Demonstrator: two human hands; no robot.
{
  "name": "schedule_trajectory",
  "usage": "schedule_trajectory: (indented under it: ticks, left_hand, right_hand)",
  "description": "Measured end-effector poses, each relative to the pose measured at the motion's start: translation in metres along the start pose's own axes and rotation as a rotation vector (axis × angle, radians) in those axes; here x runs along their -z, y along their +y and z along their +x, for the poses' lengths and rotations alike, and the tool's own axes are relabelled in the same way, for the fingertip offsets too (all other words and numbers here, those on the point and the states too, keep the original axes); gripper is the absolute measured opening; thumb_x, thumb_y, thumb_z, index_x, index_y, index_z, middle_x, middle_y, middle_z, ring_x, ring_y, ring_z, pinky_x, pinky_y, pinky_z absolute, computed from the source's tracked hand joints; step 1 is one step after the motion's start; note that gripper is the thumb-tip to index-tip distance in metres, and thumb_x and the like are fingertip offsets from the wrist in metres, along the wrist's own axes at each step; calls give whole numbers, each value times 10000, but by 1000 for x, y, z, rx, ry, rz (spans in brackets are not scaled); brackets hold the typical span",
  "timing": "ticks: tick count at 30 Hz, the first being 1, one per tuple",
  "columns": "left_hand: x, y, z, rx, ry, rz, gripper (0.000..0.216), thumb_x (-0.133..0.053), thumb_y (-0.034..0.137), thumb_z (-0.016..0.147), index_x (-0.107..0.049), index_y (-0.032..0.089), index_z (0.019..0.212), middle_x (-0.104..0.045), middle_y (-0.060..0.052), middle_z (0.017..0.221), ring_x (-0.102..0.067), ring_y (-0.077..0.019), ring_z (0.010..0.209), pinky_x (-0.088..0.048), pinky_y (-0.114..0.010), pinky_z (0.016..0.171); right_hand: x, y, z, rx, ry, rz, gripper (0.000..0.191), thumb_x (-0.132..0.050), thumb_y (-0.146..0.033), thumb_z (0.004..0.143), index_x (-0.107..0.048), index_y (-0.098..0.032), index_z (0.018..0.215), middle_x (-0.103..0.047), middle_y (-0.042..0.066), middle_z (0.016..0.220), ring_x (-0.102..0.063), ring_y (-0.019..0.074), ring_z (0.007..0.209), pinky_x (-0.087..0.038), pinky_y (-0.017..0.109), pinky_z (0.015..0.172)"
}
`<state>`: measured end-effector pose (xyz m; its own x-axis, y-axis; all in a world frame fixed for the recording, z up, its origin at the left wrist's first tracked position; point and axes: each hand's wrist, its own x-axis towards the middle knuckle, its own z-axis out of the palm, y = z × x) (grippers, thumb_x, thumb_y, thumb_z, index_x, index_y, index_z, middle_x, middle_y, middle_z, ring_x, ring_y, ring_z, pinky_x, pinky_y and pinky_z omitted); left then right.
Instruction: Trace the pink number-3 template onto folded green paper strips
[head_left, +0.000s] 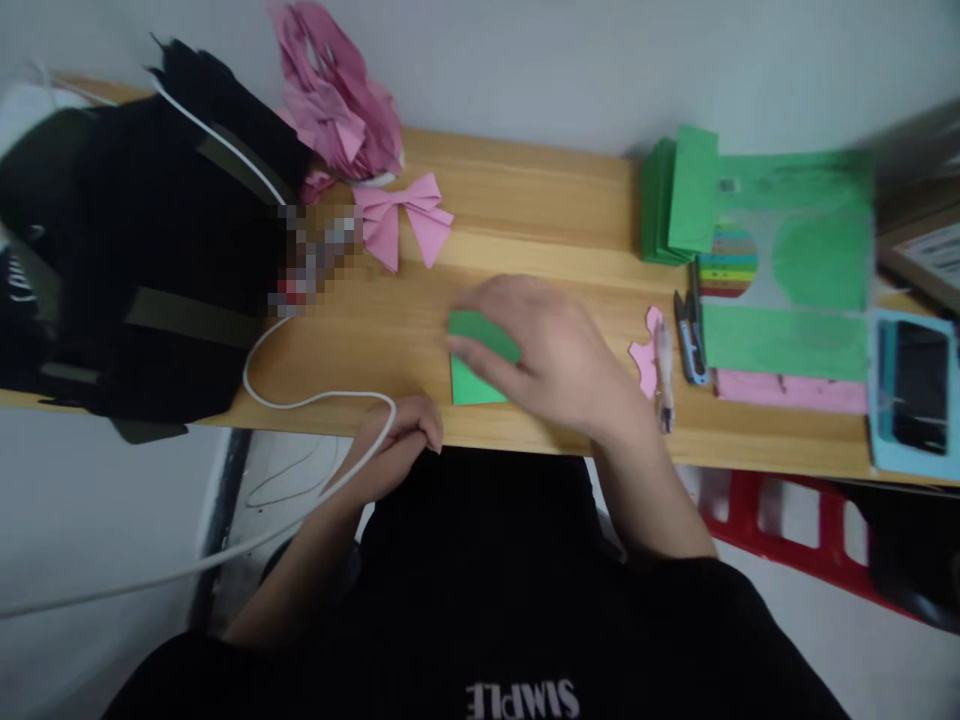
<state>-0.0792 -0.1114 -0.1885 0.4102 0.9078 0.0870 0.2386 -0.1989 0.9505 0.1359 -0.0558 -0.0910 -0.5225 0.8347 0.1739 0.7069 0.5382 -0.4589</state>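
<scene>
A folded green paper (474, 375) lies on the wooden desk (525, 200) near its front edge. My right hand (551, 355) rests flat over the paper's right part, fingers spread and pressing it down. My left hand (397, 440) sits at the desk's front edge, fingers curled shut, with a white cable (315, 400) running across it; whether it grips the cable I cannot tell.
A black bag (135, 240) fills the desk's left end. Pink paper scraps (337, 100) and a pink paper bow (405, 220) lie behind. To the right are a green paper stack (675, 195), green sheets (795, 270), snips (690, 340), a pen (664, 375), a phone (919, 385).
</scene>
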Motion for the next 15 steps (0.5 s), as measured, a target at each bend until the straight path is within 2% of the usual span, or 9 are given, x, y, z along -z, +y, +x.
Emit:
schedule_trajectory:
  ticks: [1,2,4,6,9,12,15]
  left_hand:
    - [0,2,1,-44,1,10,256,-499,182,896,-585,187,655,-593,11,626,-591,-123,587,-515,-246,562]
    - [-1,3,2,-89,14,30,236,-477,146,883,-578,190,675,-596,8,646,-600,-126,607,-520,-250,577]
    - [-3,5,1,-156,78,103,196,-458,90,875,-593,192,776,-630,-17,774,-637,-145,732,-548,-277,668]
    - [-5,6,-2,-198,132,196,183,-498,75,877,-628,195,925,-656,-63,969,-650,-184,928,-554,-349,824]
    - [-7,7,-7,-291,87,408,274,-661,205,880,-628,182,1151,-624,-140,1238,-585,-277,1191,-488,-471,1009]
    - [-6,6,-13,-421,-36,712,460,-694,382,890,-593,139,1267,-577,-194,1354,-517,-341,1306,-486,-500,1022]
    - [-7,6,-16,-526,-34,839,258,-650,258,925,-659,168,1167,-638,-146,1296,-572,-303,1258,-525,-437,967]
  right_hand:
    - [-13,15,-2,-125,-27,-67,447,-566,-370,938,-611,-74,1270,-673,163,1249,-621,306,1171,-496,454,1017]
    - [-26,28,-6,-195,-71,-106,544,-595,-383,921,-546,-60,1355,-607,193,1357,-560,347,1264,-448,507,1068]
    - [-46,45,-16,-224,-119,-124,605,-547,-445,944,-482,-76,1419,-544,194,1439,-502,347,1334,-406,530,1103]
    - [-57,50,-33,-200,-110,-172,640,-483,-511,962,-466,-75,1430,-518,195,1468,-478,349,1359,-382,554,1119]
    - [-62,45,-61,-109,-67,-248,631,-411,-533,983,-482,-82,1419,-484,193,1501,-452,342,1388,-373,552,1128]
    - [-64,33,-86,-61,-65,-282,631,-393,-542,986,-476,-96,1425,-480,196,1504,-461,336,1382,-374,565,1122]
    - [-67,21,-100,-17,-71,-281,668,-427,-585,961,-483,-106,1423,-475,194,1507,-454,342,1386,-382,584,1114]
